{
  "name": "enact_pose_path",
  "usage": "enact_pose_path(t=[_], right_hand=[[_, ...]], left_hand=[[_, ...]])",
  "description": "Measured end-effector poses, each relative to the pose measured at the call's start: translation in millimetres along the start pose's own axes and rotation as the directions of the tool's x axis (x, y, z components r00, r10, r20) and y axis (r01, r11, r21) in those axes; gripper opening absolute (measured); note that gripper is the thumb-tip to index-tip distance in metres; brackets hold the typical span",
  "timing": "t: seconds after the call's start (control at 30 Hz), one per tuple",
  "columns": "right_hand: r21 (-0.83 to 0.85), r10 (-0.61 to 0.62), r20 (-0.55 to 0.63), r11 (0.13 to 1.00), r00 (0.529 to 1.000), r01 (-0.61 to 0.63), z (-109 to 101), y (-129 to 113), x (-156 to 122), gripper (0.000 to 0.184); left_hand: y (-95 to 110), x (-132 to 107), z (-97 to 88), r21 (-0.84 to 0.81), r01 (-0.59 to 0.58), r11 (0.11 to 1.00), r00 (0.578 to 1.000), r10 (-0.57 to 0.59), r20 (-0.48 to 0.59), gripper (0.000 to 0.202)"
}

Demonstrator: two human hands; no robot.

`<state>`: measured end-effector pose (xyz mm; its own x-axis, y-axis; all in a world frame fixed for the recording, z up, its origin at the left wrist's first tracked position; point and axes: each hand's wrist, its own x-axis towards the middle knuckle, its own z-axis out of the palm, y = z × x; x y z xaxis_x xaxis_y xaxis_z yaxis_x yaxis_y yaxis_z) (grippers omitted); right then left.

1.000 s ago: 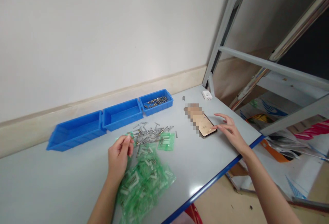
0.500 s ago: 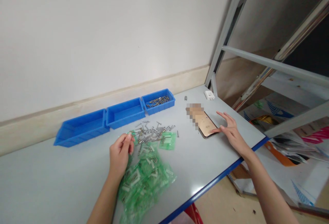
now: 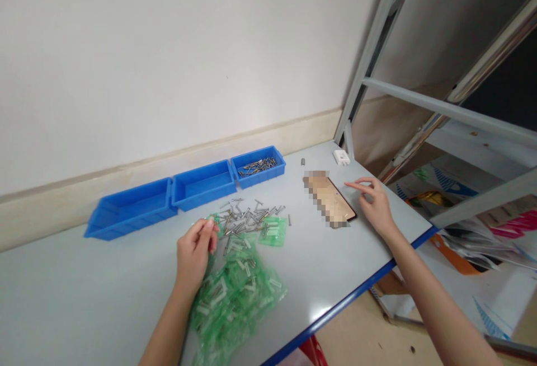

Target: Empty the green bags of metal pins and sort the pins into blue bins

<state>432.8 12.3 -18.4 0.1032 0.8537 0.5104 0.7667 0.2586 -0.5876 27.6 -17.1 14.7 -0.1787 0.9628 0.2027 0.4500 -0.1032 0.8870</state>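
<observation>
1. Printed packaging (image 3: 452,181), shelf at right: blue marks visible, wording too small to read
2. Phone (image 3: 334,198), lying on the right part of the table (image 3: 104,293): face partly masked by pixelation, any text illegible
3. Right hand (image 3: 374,205): fingers spread, just beside the phone's right edge
4. Left hand (image 3: 195,249), left of the loose metal fasteners (image 3: 247,220): fingertips drawn together at a small green bag (image 3: 217,218), largely hidden; whether they pinch it cannot be told
5. Heap of green bags (image 3: 235,299), near side: contents blurred by film, nearest part cut off
6. Right-hand blue bin (image 3: 263,177), far side: fasteners partly hidden by its near wall
</observation>
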Motion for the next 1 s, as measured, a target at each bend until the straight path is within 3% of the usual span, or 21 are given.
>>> enact_pose_path(t=[0.13, 0.37, 0.53, 0.63, 1.0], right_hand=[[0.033, -0.013, 0.046, 0.999, 0.999, 0.011, 5, 6, 6, 0.049], [0.045, 0.061, 0.000, 0.997, 0.998, -0.061, 4, 14, 1, 0.041], [0.050, 0.027, 0.115, 0.998, 0.993, -0.033, 5, 10, 1, 0.027], [0.044, 0.017, 0.164, 0.999, 0.986, -0.024, 5, 8, 1, 0.029], [0.006, 0.013, 0.172, 1.000, 0.985, -0.014, 4, 6, 2, 0.036]], left_hand=[[2, 1, 0.3, 0.021, 0.000, 1.000, 1.000, 0.000, -0.003, 0.029], [1, 3, 0.0, 0.024, 0.015, 1.000, 1.000, -0.015, -0.010, 0.029], [0, 3, 1.1, 0.028, 0.032, 0.999, 0.999, -0.032, -0.002, 0.029], [0, 3, 1.6, 0.034, 0.038, 0.999, 0.999, -0.038, -0.001, 0.029], [-2, 4, 1.0, 0.056, 0.037, 0.998, 0.999, -0.038, 0.008, 0.031]])
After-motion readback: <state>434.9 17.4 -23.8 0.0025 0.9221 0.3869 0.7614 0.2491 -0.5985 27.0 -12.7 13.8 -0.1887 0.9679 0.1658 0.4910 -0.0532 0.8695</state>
